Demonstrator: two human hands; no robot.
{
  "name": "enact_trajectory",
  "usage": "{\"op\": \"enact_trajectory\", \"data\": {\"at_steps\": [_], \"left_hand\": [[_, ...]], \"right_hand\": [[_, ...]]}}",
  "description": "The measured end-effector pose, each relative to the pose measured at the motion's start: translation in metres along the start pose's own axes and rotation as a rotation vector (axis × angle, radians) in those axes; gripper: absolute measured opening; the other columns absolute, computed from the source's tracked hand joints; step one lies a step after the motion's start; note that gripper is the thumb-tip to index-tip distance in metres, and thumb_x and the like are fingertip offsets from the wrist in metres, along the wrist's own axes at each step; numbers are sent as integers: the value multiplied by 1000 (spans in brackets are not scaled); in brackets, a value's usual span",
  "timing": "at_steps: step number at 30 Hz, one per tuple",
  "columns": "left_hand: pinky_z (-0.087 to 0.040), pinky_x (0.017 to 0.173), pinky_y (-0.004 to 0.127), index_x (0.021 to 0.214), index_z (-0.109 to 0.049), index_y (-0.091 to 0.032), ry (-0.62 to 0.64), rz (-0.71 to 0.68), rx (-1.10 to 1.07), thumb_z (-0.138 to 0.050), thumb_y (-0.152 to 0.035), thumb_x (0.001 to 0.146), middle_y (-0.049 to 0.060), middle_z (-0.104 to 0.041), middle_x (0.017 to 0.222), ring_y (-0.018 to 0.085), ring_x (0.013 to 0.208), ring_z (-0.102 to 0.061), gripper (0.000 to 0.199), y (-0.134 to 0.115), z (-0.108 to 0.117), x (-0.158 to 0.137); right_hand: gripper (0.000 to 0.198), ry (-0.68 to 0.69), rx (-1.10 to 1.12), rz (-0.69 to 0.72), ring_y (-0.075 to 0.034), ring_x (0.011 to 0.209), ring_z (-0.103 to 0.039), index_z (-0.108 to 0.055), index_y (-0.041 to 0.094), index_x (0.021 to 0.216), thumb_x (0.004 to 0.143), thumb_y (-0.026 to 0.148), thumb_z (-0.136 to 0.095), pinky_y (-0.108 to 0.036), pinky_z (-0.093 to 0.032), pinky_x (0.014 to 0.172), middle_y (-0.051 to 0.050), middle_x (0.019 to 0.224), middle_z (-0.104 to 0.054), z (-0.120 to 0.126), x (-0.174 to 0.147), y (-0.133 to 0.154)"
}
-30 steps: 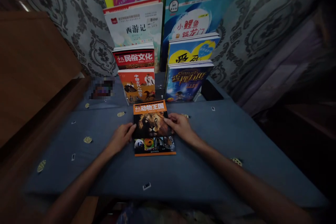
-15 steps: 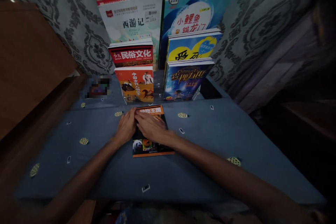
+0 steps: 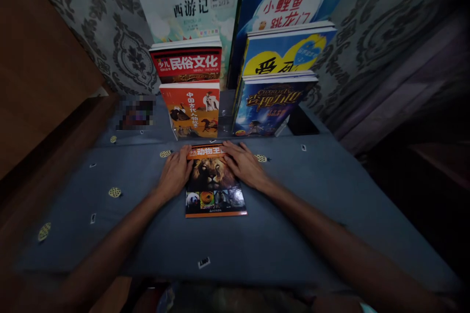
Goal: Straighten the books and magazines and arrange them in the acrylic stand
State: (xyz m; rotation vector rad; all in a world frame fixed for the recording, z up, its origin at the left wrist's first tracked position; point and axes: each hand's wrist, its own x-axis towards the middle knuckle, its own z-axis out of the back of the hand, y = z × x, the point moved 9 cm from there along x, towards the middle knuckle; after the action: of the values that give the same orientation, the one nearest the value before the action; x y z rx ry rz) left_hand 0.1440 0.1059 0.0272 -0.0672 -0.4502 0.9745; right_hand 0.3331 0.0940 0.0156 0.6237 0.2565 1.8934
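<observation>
A book (image 3: 213,181) with a lion on its dark cover and an orange band at the top lies flat and closed on the blue cloth. My left hand (image 3: 175,171) rests along its upper left edge, fingers stretched forward and thumb near the cover. On the upper right corner lies my right hand (image 3: 245,165), its fingers extended over the edge and covering the end of the title. Neither hand grips the book; both only touch it.
Behind stand two stepped rows of upright books, an orange one (image 3: 194,112) front left and a dark blue one (image 3: 270,107) front right. A dark flat object (image 3: 303,122) lies beside the right row. The patterned cloth (image 3: 154,249) covers the table. A wooden panel (image 3: 40,68) rises at left.
My right hand has slid across the cover from the upper left to the upper right corner, uncovering the lion picture. My left hand stays at the left edge. The view has tilted down slightly.
</observation>
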Motion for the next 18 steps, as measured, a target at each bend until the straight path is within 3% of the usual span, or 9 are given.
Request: {"op": "enact_trajectory", "data": {"at_steps": [11, 18], "left_hand": [[-43, 109, 47, 141, -44, -14, 35, 42, 52, -44, -22, 99, 18, -58, 142, 28, 134, -54, 43, -1, 2, 1], [-42, 110, 48, 138, -46, -13, 60, 45, 91, -42, -24, 100, 17, -59, 141, 29, 138, -49, 40, -1, 3, 5]], "right_hand": [[42, 5, -1, 10, -28, 142, -45, -57, 15, 137, 98, 23, -42, -58, -30, 117, -17, 148, -55, -2, -1, 1], [38, -108, 10, 29, -30, 127, -57, -62, 16, 129, 95, 29, -51, -52, -42, 109, -16, 138, -63, 8, -6, -2]]}}
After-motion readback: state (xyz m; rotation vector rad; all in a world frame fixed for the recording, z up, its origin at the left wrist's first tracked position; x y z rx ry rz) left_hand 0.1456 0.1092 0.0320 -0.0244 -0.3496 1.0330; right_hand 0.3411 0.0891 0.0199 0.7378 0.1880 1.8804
